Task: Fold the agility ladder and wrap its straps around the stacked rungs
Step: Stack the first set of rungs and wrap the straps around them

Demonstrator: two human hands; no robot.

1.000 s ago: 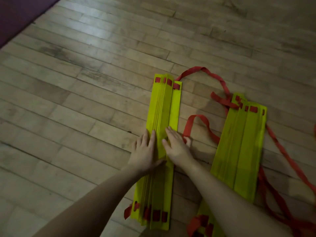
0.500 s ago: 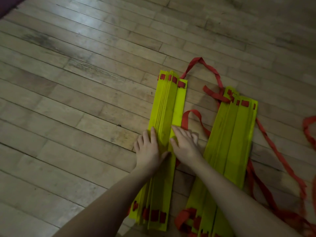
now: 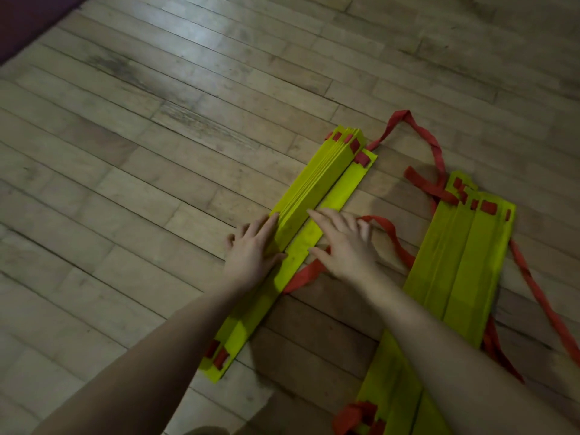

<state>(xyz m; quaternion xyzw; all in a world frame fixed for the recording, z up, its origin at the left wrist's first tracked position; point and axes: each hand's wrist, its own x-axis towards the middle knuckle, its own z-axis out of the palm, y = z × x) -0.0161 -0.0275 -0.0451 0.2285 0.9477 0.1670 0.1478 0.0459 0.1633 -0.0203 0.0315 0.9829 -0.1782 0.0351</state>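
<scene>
The left hand lies flat, fingers straight, pressed against the left flank of the stacked rungs, a yellow bundle standing on edge on the wooden floor. One flat rung lies along the stack's right side; the right hand rests there, fingers spread and gripping nothing. Red straps loop right of the stack toward a second, fanned yellow pile.
</scene>
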